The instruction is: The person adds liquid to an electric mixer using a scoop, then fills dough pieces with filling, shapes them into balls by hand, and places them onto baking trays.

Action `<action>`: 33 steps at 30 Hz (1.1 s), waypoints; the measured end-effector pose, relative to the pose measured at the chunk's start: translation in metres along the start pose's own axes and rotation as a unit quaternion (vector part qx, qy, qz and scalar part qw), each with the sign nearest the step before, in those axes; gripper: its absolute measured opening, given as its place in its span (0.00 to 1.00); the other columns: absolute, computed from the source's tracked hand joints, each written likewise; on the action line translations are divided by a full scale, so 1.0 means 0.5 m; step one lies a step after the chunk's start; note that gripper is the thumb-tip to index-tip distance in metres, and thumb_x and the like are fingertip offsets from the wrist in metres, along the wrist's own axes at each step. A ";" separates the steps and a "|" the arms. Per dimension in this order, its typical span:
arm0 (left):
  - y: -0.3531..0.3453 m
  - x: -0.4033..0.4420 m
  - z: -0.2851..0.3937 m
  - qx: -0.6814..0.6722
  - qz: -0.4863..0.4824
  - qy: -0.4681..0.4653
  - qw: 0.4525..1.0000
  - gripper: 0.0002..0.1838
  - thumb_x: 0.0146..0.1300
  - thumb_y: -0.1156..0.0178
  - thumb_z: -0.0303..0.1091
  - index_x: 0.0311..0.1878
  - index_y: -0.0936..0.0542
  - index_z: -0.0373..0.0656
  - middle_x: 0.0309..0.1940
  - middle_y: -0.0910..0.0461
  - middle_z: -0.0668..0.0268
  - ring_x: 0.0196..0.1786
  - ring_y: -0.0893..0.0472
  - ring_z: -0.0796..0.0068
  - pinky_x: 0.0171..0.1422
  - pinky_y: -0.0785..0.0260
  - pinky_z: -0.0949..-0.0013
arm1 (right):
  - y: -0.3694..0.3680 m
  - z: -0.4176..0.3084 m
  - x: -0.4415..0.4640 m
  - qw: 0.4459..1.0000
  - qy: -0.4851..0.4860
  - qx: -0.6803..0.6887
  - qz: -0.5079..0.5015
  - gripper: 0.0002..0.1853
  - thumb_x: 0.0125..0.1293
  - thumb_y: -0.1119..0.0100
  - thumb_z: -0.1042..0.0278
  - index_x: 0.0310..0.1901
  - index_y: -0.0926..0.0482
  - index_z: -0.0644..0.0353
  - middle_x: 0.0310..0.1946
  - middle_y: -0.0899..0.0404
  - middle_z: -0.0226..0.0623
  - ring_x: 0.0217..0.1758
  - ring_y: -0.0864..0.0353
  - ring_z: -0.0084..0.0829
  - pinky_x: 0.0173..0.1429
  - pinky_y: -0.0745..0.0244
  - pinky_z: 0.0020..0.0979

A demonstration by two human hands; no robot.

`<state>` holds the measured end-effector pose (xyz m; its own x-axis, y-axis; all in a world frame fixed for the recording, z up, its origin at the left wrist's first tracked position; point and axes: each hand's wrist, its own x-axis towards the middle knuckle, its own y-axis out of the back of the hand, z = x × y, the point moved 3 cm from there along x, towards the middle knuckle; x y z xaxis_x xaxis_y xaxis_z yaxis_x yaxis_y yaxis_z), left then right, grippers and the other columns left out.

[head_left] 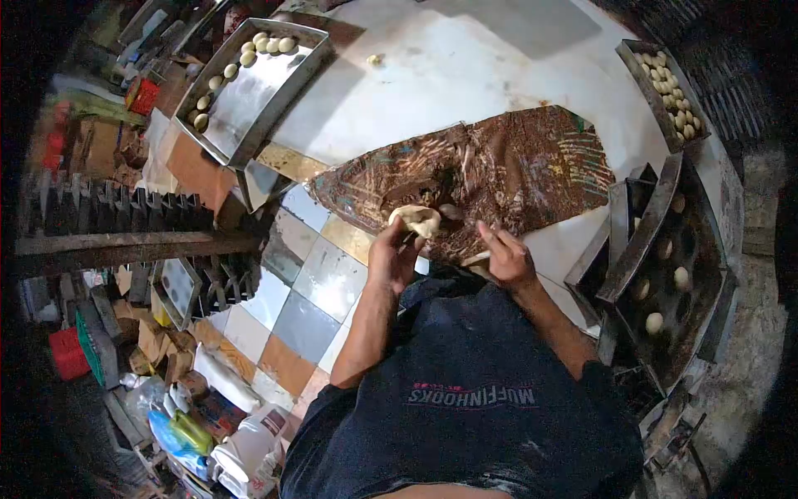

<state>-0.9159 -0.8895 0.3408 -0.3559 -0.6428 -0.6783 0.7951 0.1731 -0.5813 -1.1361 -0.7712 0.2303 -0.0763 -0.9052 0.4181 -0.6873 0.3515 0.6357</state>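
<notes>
Head view shows our left hand (pixel 392 259) pinching the dough (pixel 416 219) over the brown paste (pixel 519 179) on the worktop (pixel 424 91); we cannot tell whether our right hand (pixel 509 259) pinches anything, but a light, even hold best guards the dough against tearing.

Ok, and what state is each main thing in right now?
Left hand: closed on dough
Dough: flattened, uneven
Right hand: fingers partly extended, nothing clearly held
Brown patch: smeared, streaked
Left tray: pale balls along two edges, middle bare
Upper right tray: crowded with balls
Lower right tray: few balls, spread out
</notes>
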 end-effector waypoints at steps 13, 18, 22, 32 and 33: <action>-0.049 -0.133 0.025 0.451 -0.080 -0.471 0.754 0.35 0.68 0.53 0.29 0.73 0.59 0.33 0.67 0.43 0.49 0.67 0.37 0.57 0.69 0.45 0.63 | 0.064 -0.428 0.308 0.995 -0.016 0.073 0.063 0.20 0.52 0.30 0.65 0.40 0.21 0.74 0.43 0.25 0.45 0.42 0.21 0.37 0.43 0.23 0.29; -0.009 -0.264 0.082 0.269 -0.137 -0.466 0.832 0.37 0.68 0.52 0.30 0.73 0.60 0.34 0.67 0.42 0.52 0.68 0.37 0.61 0.71 0.47 0.63 | 0.062 -0.569 0.305 0.983 0.103 0.060 0.140 0.11 0.52 0.34 0.73 0.38 0.20 0.67 0.40 0.23 0.40 0.41 0.21 0.40 0.44 0.25 0.33; 0.095 -0.357 0.138 0.099 -0.234 -0.439 0.862 0.36 0.62 0.38 0.49 0.66 0.36 0.36 0.64 0.36 0.54 0.63 0.32 0.67 0.67 0.41 0.62 | 0.061 -0.685 0.280 0.965 0.193 0.163 0.073 0.15 0.51 0.29 0.73 0.41 0.19 0.66 0.36 0.20 0.38 0.36 0.18 0.31 0.38 0.24 0.27; 0.283 -0.524 0.139 0.422 0.031 -0.722 0.547 0.19 0.54 0.33 0.32 0.51 0.22 0.44 0.45 0.25 0.51 0.44 0.24 0.60 0.46 0.29 0.66 | -0.039 -0.858 0.165 0.967 0.109 0.219 -0.073 0.17 0.47 0.28 0.75 0.40 0.20 0.70 0.37 0.21 0.43 0.35 0.17 0.33 0.40 0.22 0.28; 0.291 -0.539 0.136 0.475 0.096 -0.694 0.533 0.22 0.52 0.33 0.29 0.52 0.21 0.45 0.42 0.25 0.54 0.45 0.27 0.61 0.46 0.30 0.67 | -0.037 -0.894 0.156 0.975 0.104 0.186 -0.068 0.18 0.45 0.27 0.74 0.39 0.20 0.70 0.36 0.21 0.44 0.35 0.17 0.36 0.40 0.22 0.30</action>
<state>-0.6708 -0.7418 0.4696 -0.0403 -0.7283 0.6840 0.8758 0.3037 0.3751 -0.8067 -0.7415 0.5413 0.1557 -0.8557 0.4934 -0.8977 0.0858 0.4321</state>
